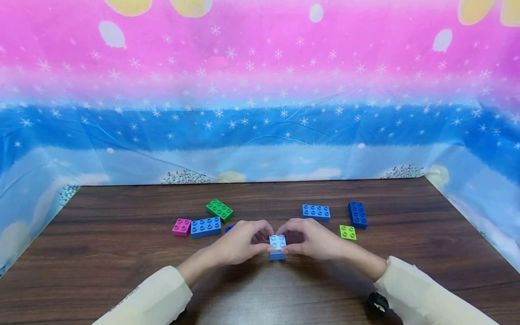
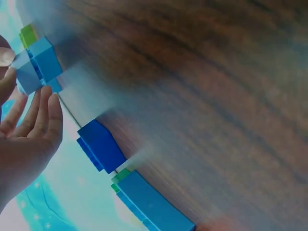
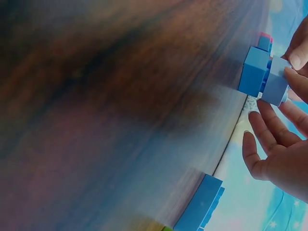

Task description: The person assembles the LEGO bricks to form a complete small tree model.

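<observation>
A pale blue four-stud toy building brick [image 1: 278, 241] sits over a medium blue brick [image 1: 277, 256] in the middle of the table. My left hand [image 1: 243, 241] pinches the pale brick from the left between thumb and fingers. From the other side my right hand [image 1: 314, 239] pinches the same brick. In the right wrist view, studs of the lower brick [image 3: 254, 71] show in a narrow gap under the pale brick [image 3: 275, 79]. Fingers of my right hand [image 3: 279, 149] fan out beside the pair there. Just behind my left hand lies a dark blue brick [image 2: 102, 147], mostly hidden in the head view.
Left of my hands lie a pink brick [image 1: 181, 227], a blue brick [image 1: 206, 227] and a green brick [image 1: 220, 210]. Toward the right are another blue brick [image 1: 316, 212], a lime brick [image 1: 347, 232] and a navy brick [image 1: 357, 214]. A patterned cloth [image 1: 260, 126] stands behind the wooden table [image 1: 122, 271].
</observation>
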`<state>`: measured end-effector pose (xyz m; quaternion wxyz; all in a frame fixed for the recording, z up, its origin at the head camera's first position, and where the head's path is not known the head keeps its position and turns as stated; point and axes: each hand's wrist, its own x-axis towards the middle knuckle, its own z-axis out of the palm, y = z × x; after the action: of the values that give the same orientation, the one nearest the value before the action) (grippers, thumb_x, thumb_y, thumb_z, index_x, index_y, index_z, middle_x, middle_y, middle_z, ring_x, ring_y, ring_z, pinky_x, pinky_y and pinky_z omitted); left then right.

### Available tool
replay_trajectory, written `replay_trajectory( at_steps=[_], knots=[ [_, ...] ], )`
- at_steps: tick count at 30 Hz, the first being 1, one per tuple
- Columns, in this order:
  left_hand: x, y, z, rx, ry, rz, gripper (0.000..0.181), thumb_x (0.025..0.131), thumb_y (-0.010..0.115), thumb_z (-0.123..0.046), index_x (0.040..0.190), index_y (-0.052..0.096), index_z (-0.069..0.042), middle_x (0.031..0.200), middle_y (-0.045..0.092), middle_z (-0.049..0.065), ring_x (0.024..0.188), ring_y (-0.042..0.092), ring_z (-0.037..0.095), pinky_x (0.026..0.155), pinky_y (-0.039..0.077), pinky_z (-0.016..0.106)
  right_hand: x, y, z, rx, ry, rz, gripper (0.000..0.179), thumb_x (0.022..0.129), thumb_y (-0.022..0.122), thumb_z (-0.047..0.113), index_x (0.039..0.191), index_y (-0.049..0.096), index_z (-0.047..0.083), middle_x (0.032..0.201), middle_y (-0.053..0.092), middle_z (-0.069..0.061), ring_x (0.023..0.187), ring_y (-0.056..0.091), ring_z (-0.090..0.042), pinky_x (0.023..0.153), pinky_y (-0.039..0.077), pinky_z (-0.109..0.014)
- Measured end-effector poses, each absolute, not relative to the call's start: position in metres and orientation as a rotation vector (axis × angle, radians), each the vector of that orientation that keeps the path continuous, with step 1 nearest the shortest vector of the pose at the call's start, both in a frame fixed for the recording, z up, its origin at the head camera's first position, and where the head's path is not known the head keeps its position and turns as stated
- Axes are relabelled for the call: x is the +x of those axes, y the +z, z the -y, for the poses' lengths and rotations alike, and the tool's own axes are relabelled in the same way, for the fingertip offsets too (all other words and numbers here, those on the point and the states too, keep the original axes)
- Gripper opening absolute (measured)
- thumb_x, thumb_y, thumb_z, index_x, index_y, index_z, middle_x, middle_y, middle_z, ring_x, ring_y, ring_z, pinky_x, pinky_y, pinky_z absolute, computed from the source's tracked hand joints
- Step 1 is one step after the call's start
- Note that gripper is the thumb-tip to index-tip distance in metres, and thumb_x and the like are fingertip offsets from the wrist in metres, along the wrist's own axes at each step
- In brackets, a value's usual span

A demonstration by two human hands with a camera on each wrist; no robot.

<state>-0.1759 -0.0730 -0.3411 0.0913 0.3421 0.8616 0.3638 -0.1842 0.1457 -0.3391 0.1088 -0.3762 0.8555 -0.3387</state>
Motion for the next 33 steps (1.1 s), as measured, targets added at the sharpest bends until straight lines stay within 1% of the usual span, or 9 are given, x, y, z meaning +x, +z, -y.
replay_trajectory(
  at_steps=[5, 8, 11, 21, 28, 33],
  knots=[
    [-0.1747, -0.3432, 0.0733, 1.011, 1.1, -2.557, 0.016, 0.088, 0.062, -0.017, 0.101, 0.057, -0.009, 0.091, 0.062, 0.001, 0.084, 0.058, 0.012, 0.071, 0.047, 0.023, -0.1835, -0.3405, -0.1475, -1.068, -1.043, -2.458, 0.028, 0.086, 0.065, 0.016, 0.112, 0.06, 0.008, 0.105, 0.062, 0.001, 0.096, 0.057, -0.013, 0.082, 0.047, -0.033],
    [-0.1746, -0.3434, 0.0735, 1.017, 1.101, -2.558, 0.016, 0.088, 0.062, -0.017, 0.1, 0.057, -0.009, 0.091, 0.062, 0.002, 0.083, 0.058, 0.013, 0.07, 0.047, 0.023, -0.1835, -0.3415, -0.1497, -1.052, -1.061, -2.429, 0.028, 0.087, 0.063, 0.018, 0.113, 0.058, 0.008, 0.106, 0.062, 0.0, 0.099, 0.057, -0.015, 0.084, 0.047, -0.036],
    [-0.1749, -0.3442, 0.0737, 1.013, 1.11, -2.553, 0.015, 0.088, 0.062, -0.017, 0.1, 0.056, -0.009, 0.091, 0.062, 0.002, 0.083, 0.058, 0.013, 0.07, 0.047, 0.023, -0.1835, -0.3416, -0.1519, -1.04, -1.075, -2.412, 0.027, 0.087, 0.063, 0.019, 0.111, 0.057, 0.009, 0.105, 0.063, -0.001, 0.1, 0.058, -0.018, 0.085, 0.046, -0.038],
    [-0.175, -0.3471, 0.0737, 0.989, 1.134, -2.533, 0.016, 0.088, 0.062, -0.018, 0.1, 0.056, -0.01, 0.091, 0.062, 0.001, 0.084, 0.059, 0.013, 0.072, 0.047, 0.024, -0.1869, -0.3426, -0.1533, -1.031, -1.094, -2.397, 0.023, 0.085, 0.065, 0.02, 0.105, 0.058, 0.011, 0.101, 0.063, 0.001, 0.099, 0.058, -0.021, 0.084, 0.046, -0.039],
    [-0.1749, -0.349, 0.0734, 0.975, 1.139, -2.527, 0.016, 0.088, 0.062, -0.019, 0.1, 0.056, -0.01, 0.092, 0.062, 0.0, 0.085, 0.059, 0.012, 0.073, 0.047, 0.024, -0.1875, -0.3458, -0.1538, -1.031, -1.103, -2.379, 0.022, 0.086, 0.064, 0.02, 0.105, 0.059, 0.01, 0.102, 0.064, -0.001, 0.098, 0.059, -0.017, 0.085, 0.046, -0.037],
    [-0.1743, -0.3507, 0.0742, 0.965, 1.143, -2.533, 0.016, 0.089, 0.061, -0.02, 0.101, 0.056, -0.011, 0.093, 0.063, 0.0, 0.087, 0.06, 0.014, 0.074, 0.048, 0.025, -0.1886, -0.3473, -0.1538, -1.045, -1.094, -2.392, 0.021, 0.086, 0.064, 0.02, 0.105, 0.059, 0.011, 0.102, 0.063, 0.001, 0.099, 0.059, -0.018, 0.085, 0.046, -0.038]
  ],
)
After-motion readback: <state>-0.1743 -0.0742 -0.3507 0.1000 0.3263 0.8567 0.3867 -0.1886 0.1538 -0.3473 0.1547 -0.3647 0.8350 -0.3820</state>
